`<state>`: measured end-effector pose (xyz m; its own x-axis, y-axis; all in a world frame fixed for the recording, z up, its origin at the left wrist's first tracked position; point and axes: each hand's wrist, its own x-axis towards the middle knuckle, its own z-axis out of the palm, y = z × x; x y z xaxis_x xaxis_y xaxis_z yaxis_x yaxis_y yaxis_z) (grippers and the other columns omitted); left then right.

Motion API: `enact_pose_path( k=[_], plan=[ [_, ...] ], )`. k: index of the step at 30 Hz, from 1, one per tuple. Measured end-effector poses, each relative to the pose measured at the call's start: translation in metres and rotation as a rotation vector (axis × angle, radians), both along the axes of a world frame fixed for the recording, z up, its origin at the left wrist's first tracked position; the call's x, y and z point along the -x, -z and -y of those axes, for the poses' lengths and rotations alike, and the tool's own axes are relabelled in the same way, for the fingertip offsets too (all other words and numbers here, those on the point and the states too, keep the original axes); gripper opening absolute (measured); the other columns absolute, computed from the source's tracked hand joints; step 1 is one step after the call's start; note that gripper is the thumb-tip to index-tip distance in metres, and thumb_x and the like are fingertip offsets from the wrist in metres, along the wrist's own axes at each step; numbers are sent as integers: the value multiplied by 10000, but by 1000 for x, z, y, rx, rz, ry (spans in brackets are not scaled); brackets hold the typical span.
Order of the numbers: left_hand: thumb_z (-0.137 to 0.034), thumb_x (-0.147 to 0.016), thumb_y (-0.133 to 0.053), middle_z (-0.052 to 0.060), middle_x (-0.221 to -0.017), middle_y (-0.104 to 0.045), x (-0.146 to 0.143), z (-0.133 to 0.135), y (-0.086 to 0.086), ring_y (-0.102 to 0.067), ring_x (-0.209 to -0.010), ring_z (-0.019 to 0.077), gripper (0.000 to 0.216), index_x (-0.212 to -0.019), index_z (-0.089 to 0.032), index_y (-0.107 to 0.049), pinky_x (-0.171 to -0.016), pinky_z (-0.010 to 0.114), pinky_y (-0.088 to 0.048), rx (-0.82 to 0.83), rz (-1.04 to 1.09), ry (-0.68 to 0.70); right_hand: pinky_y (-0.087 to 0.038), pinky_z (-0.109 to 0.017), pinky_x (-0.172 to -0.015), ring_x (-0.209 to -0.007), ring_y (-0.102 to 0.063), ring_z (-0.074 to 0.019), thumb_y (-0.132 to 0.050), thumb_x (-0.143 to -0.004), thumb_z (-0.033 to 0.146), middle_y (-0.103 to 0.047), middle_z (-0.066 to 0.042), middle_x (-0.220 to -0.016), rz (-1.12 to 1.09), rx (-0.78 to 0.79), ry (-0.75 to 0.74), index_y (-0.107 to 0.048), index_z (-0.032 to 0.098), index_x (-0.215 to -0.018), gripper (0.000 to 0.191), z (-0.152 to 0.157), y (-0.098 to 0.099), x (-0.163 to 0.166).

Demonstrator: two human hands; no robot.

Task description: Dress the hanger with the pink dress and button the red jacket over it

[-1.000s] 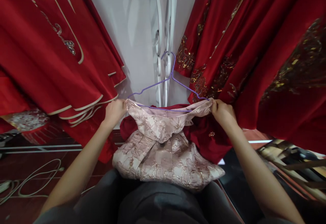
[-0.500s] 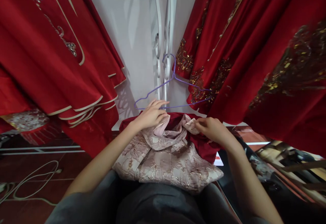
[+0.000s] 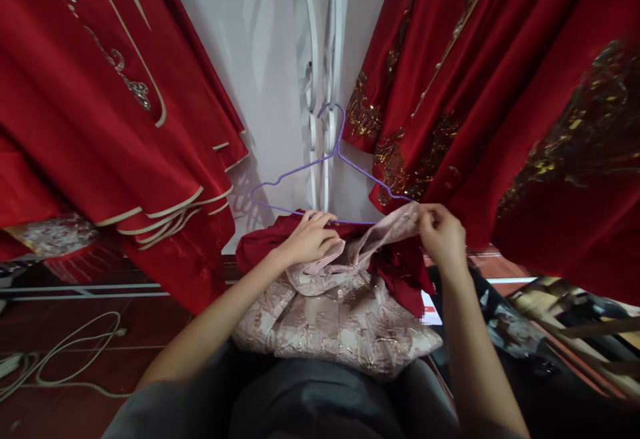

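Note:
A pale pink brocade garment (image 3: pixel 330 312) lies over my lap, on top of a dark red cloth (image 3: pixel 400 272). A purple wire hanger (image 3: pixel 330 179) stands above it, its hook by a white metal rack (image 3: pixel 323 59). My left hand (image 3: pixel 310 238) rests on the bunched pink fabric at the hanger's bottom bar, fingers curled over the cloth. My right hand (image 3: pixel 443 234) pinches the garment's right shoulder edge and holds it up at the hanger's right end.
Red embroidered gowns hang on the left (image 3: pixel 90 106) and right (image 3: pixel 510 112), close on both sides. A white wall (image 3: pixel 260 59) is behind. Pale cables (image 3: pixel 65 352) lie on the red floor at lower left. Dark clutter (image 3: pixel 565 319) sits at lower right.
One second ago both hands held the garment spread wide on the hanger. They came together at the middle, and now my right hand has lifted the right shoulder back out to the hanger's end.

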<state>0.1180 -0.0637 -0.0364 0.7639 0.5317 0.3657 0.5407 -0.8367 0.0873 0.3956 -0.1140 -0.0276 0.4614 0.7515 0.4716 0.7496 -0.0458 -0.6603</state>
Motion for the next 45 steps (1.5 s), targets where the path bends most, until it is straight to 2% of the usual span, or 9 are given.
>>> enact_pose_path(
  k=[8,16,20,26,30,35,37,41,45],
  plan=[
    [-357,-972,-409,89,-1187,-579,9,14,-5,-513,-1116,228,332,-924,-218,-707,-969,442,-326,-5,32,-1,-495,-360,-655,-647,-619,-239,-485,-755,227,-697,-121,-788,-92,162,160,-708,150,-956,310,-10,24,-46],
    [-343,-972,-409,99,-1219,-571,8,15,-5,-508,-1135,235,333,-903,-208,-706,-953,437,-322,-11,13,-17,-501,-344,-662,-707,-629,-241,-478,-783,283,-700,-124,-845,-143,76,72,-680,143,-968,308,-13,28,-48],
    [-329,-971,-414,101,-1233,-570,7,16,-5,-510,-1139,235,326,-896,-204,-705,-947,437,-323,-3,7,-17,-498,-341,-720,-764,-638,-240,-477,-840,357,-699,-125,-872,-115,-25,11,-660,152,-978,308,-12,20,-37],
    [-341,-962,-438,88,-1239,-574,-3,18,-7,-519,-1143,241,303,-895,-223,-708,-949,452,-327,57,27,1,-472,-309,-810,-851,-630,-211,-418,-911,380,-689,-96,-948,49,-264,-146,-643,181,-963,304,-25,-11,9],
    [-358,-958,-449,71,-1189,-604,-6,19,-8,-545,-1109,226,296,-886,-224,-702,-946,445,-343,98,53,3,-450,-274,-777,-816,-621,-196,-402,-931,401,-681,-60,-911,59,-216,-246,-620,209,-989,296,-39,-22,34],
    [-351,-973,-406,44,-1252,-595,5,15,-13,-534,-1141,203,313,-903,-230,-686,-1029,435,-315,99,140,27,-431,-259,-693,-699,-595,-167,-376,-946,421,-646,-19,-826,4,-149,-372,-568,230,-1069,298,-48,-15,34],
    [-331,-975,-387,33,-1209,-619,19,9,-16,-539,-1127,190,310,-909,-232,-673,-1062,430,-292,60,212,-59,-429,-256,-678,-679,-582,-157,-390,-942,427,-639,-16,-823,-4,-175,-404,-558,226,-1083,298,-47,-13,30],
    [-347,-964,-392,48,-987,-667,67,-6,-18,-569,-1019,209,291,-919,-219,-649,-1038,426,-296,-139,383,-508,-433,-244,-679,-718,-583,-154,-439,-923,433,-646,-27,-861,-8,-227,-446,-572,215,-1053,287,-48,-13,25],
    [-356,-962,-370,68,-996,-672,117,-13,-9,-576,-1029,234,303,-924,-203,-629,-1060,434,-252,-268,419,-808,-437,-248,-680,-733,-586,-157,-454,-916,444,-658,-43,-897,-25,-245,-445,-579,200,-1023,294,-52,-14,24]
  ],
)
